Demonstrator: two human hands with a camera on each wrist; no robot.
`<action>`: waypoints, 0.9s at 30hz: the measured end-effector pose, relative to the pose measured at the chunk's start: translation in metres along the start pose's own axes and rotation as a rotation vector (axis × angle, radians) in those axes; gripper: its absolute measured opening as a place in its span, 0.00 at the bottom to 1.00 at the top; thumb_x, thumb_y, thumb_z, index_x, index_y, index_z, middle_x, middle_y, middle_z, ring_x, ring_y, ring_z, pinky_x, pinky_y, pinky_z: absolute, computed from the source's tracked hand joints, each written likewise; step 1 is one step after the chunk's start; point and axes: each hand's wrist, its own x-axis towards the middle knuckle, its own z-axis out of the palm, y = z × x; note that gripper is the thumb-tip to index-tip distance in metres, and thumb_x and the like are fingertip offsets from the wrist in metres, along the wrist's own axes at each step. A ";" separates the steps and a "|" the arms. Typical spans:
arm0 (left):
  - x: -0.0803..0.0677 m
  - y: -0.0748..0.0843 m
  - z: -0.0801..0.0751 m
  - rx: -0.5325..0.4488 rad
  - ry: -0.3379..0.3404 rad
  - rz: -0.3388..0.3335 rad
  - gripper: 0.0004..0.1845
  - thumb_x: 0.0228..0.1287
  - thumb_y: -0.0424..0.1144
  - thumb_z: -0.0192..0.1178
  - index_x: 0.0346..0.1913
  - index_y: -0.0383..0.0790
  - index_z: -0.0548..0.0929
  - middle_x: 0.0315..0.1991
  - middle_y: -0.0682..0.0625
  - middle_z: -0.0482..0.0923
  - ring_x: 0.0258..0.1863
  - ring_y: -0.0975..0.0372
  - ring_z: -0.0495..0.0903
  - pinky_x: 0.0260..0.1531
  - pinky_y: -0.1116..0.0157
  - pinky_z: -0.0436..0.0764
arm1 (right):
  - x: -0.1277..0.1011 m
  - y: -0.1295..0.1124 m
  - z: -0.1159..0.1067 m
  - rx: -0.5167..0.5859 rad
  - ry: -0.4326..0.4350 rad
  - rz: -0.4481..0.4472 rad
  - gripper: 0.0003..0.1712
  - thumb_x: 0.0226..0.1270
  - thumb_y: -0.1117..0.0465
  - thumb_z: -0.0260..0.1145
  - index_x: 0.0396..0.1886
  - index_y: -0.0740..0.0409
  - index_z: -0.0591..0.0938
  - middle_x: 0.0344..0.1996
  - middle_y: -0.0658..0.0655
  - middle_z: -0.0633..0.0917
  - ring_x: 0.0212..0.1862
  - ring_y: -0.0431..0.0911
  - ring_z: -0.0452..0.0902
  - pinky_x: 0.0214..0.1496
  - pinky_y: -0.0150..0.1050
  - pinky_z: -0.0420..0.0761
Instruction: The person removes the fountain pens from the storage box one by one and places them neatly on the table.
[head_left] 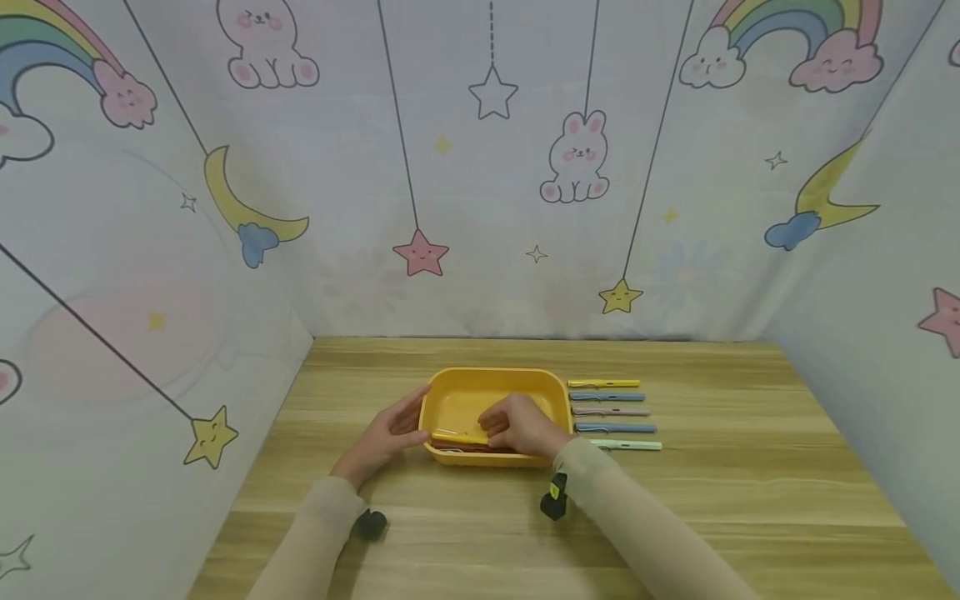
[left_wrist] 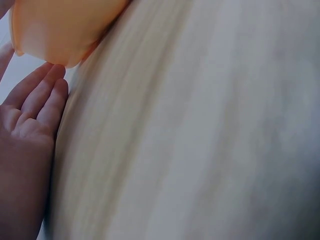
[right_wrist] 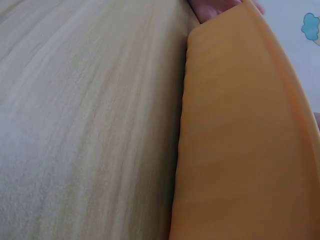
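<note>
I see a yellow tray (head_left: 495,392) that looks like smooth plastic with a soft sheen, its outer wall matt up close. The table (head_left: 720,500) under it is pale wood-grain, smooth and matt. To the tray's right the pens (head_left: 611,412) look like satin plastic. The backdrop (head_left: 480,167) on the far side is printed cloth, matt and slightly creased.

Yellow tray (head_left: 555,392) on pale wood-grain table (head_left: 750,483) (pastel pens (head_left: 611,412) alongside).

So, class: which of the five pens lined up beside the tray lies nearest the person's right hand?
The pale mint-green pen, the row's front-most, closest to the right hand.
</note>
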 end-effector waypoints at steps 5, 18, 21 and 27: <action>0.001 0.002 0.000 -0.005 -0.009 0.011 0.43 0.73 0.31 0.66 0.84 0.53 0.59 0.83 0.43 0.56 0.81 0.46 0.58 0.70 0.73 0.69 | 0.001 -0.001 0.000 -0.028 0.016 -0.008 0.20 0.62 0.76 0.75 0.55 0.67 0.88 0.49 0.62 0.91 0.48 0.52 0.90 0.49 0.42 0.90; -0.001 0.000 0.001 -0.014 -0.012 0.002 0.44 0.73 0.31 0.66 0.85 0.51 0.57 0.83 0.42 0.55 0.81 0.44 0.58 0.69 0.73 0.69 | 0.001 -0.002 0.002 -0.201 0.084 -0.057 0.22 0.54 0.76 0.81 0.50 0.66 0.90 0.45 0.58 0.92 0.44 0.49 0.88 0.48 0.42 0.90; -0.002 0.002 0.001 -0.012 -0.013 0.007 0.44 0.73 0.31 0.66 0.85 0.51 0.57 0.84 0.41 0.55 0.81 0.43 0.57 0.69 0.74 0.70 | 0.001 -0.003 0.002 -0.215 0.077 -0.059 0.23 0.54 0.76 0.80 0.52 0.66 0.89 0.46 0.58 0.92 0.44 0.48 0.87 0.49 0.43 0.89; -0.001 0.003 0.001 -0.004 -0.011 -0.003 0.43 0.74 0.31 0.65 0.85 0.52 0.57 0.84 0.42 0.54 0.81 0.44 0.57 0.70 0.73 0.69 | 0.001 -0.004 -0.002 -0.229 0.032 -0.058 0.25 0.59 0.75 0.78 0.58 0.65 0.88 0.48 0.59 0.91 0.47 0.50 0.88 0.52 0.46 0.89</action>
